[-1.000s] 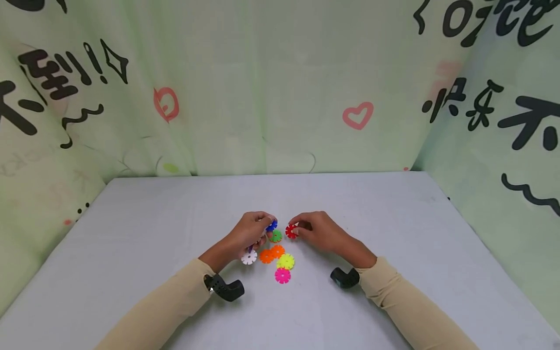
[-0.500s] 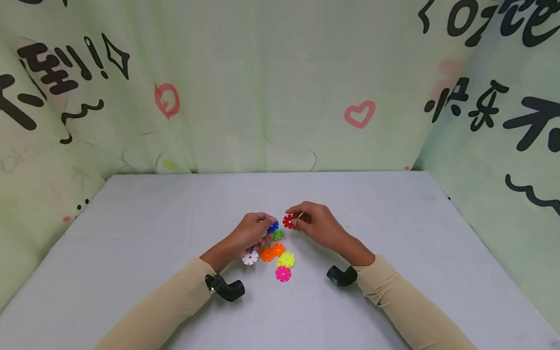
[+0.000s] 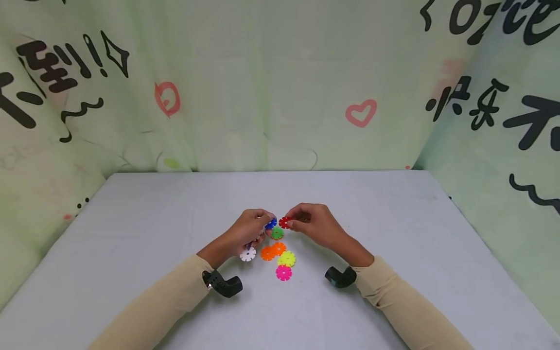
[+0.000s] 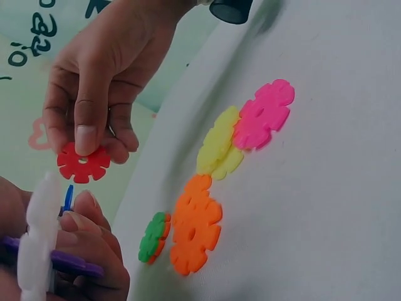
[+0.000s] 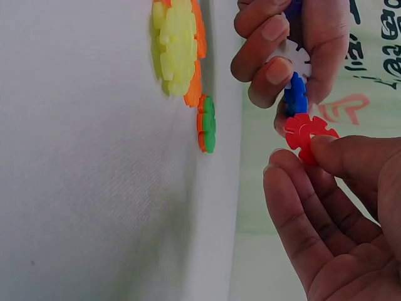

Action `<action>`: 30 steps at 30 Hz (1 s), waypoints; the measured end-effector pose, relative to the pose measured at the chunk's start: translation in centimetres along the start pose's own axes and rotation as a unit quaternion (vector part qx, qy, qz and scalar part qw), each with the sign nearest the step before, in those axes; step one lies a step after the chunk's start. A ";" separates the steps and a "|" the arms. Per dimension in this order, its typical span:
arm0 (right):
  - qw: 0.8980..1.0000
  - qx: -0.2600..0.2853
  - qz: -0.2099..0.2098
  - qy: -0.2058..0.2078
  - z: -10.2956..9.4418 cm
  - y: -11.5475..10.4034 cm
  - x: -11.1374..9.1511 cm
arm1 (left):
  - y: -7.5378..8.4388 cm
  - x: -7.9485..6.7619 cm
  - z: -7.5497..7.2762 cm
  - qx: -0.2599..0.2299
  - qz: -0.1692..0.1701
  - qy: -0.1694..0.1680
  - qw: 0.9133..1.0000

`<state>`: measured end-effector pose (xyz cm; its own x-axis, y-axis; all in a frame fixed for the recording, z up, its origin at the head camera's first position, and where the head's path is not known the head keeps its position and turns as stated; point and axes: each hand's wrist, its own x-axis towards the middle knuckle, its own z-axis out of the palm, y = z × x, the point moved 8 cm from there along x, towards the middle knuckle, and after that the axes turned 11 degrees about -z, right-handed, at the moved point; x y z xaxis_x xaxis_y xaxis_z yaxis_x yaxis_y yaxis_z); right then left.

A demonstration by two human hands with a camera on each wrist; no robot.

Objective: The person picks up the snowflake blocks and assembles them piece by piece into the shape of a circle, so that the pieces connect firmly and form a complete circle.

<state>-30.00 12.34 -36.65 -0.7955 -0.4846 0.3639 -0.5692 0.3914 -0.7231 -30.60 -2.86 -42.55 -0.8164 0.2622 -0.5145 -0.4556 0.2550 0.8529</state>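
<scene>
My left hand [image 3: 246,231] grips a small chain of notched plastic snowflake discs. In it are a blue disc [image 5: 294,97], a white disc [image 4: 35,244] and a purple disc [image 4: 78,263], partly hidden by the fingers. Between thumb and fingers, my right hand [image 3: 314,224] pinches a red snowflake disc [image 5: 304,135]. The red disc's edge is at the blue disc in the right wrist view; whether their slots interlock I cannot tell. Both hands are held above the table.
On the white table [image 3: 372,209] just below the hands lie loose discs: a green one [image 3: 277,233] over an orange one, overlapping orange discs [image 3: 268,253], a yellow disc [image 3: 287,258] and a pink disc [image 3: 283,272]. A printed curtain [image 3: 297,87] surrounds the table.
My right hand has lifted the red disc and brought it left, close to the blue disc. The left hand has shifted only slightly. The loose discs lie as before.
</scene>
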 end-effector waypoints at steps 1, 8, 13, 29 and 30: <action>1.000 -0.003 -0.006 -0.001 0.0 -0.1 0.1 | 0.0 0.1 0.1 0.002 0.001 0.002 1.000; 1.000 -0.003 -0.017 -0.005 0.1 -0.1 0.1 | 0.1 -0.1 0.8 0.011 0.005 -0.001 1.000; 0.999 0.009 -0.032 -0.004 0.2 -0.4 0.2 | 0.5 -0.4 1.1 0.014 0.019 -0.005 1.000; 0.996 -0.024 -0.088 0.017 0.4 -1.4 0.2 | 0.2 0.1 1.0 -0.031 0.022 -0.002 0.999; 0.996 -0.026 -0.082 0.017 0.3 -1.3 0.2 | 0.1 0.1 1.0 -0.034 0.017 -0.003 0.999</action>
<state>-29.37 11.52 -35.79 -0.6972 -0.5192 0.4943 -0.7010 0.3495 -0.6216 -30.40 -1.85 -42.62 -0.8303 0.2751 -0.4847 -0.4501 0.1820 0.8742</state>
